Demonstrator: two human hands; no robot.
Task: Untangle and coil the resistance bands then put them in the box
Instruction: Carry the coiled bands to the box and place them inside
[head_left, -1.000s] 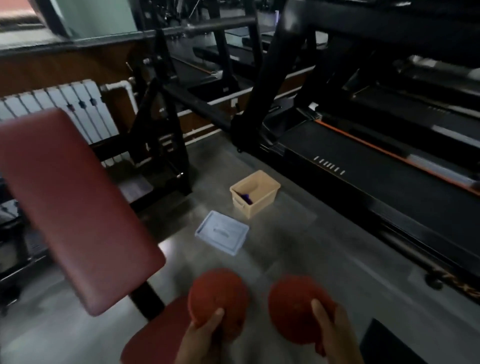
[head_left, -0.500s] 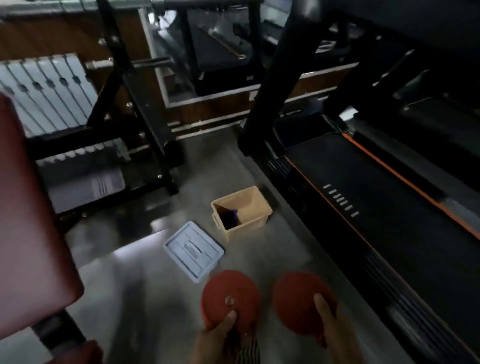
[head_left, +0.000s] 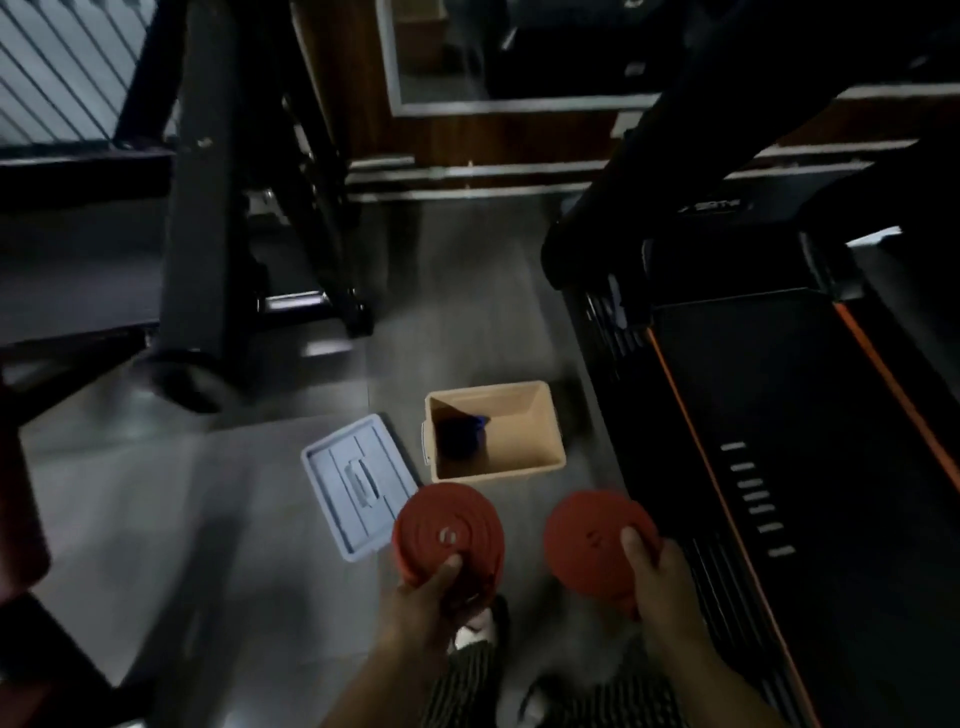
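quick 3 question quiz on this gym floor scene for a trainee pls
1. True or false: the lid is shut on the box.
2. What do the left hand and the right hand each hold? A a coiled red band; B a lid; C nothing.
3. Fill in: the lid lies on the floor to the ___ of the box.
Key: 1 false, the box stands open. 2 A, the left band and the right band. 3 left.
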